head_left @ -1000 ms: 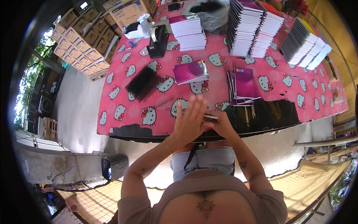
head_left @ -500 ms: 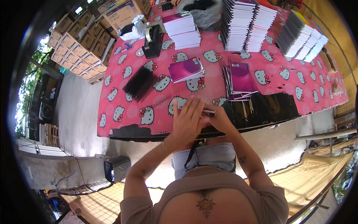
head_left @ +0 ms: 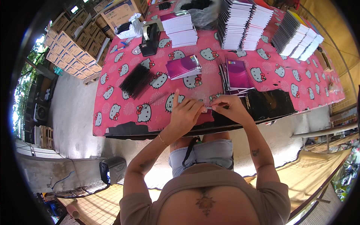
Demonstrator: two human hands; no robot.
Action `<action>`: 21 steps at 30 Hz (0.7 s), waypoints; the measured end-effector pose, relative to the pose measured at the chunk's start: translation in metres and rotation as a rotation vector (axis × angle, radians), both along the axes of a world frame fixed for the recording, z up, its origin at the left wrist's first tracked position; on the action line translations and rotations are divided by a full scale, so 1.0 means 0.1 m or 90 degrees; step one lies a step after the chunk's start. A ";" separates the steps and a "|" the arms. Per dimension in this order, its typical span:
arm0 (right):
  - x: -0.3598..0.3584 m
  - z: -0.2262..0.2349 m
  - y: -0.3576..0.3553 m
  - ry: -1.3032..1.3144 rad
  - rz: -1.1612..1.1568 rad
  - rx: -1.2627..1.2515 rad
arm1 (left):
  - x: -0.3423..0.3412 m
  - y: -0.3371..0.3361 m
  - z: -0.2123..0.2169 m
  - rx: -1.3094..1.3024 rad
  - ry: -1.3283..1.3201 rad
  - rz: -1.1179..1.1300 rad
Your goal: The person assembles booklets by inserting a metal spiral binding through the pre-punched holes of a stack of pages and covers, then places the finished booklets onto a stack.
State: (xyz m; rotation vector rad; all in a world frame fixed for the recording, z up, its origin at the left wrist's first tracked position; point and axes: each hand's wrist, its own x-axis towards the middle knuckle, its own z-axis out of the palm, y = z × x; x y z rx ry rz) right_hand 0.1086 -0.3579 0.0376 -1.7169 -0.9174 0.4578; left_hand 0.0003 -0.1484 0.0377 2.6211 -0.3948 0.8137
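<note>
At the table's near edge, left hand (head_left: pixel 184 114) and right hand (head_left: pixel 230 108) pinch closed on a notebook's white spiral edge (head_left: pixel 208 108), apparently mid-binding, with purple notebooks (head_left: pixel 237 75) at 12 o'clock; the next move likely needs steady, aligned coil feeding.

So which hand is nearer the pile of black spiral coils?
Left. The left hand sits just right of the black coils; the right hand lies farther right, beyond it.

Bare cloth left of left hand (head_left: pixel 184 114); black comb bundle (head_left: pixel 135 79) beyond; purple notebooks (head_left: pixel 237 75) crowd ahead of right hand (head_left: pixel 230 108).
</note>
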 end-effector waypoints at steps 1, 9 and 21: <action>0.00 0.00 0.02 -0.029 0.004 0.026 | -0.01 0.01 -0.01 -0.007 0.004 -0.003; -0.26 -0.03 0.27 -0.198 -0.195 0.067 | -0.13 -0.04 0.22 -0.044 0.057 -0.031; 0.37 0.23 -0.18 -0.562 -0.332 -0.100 | 0.82 0.79 0.04 0.062 -0.093 0.067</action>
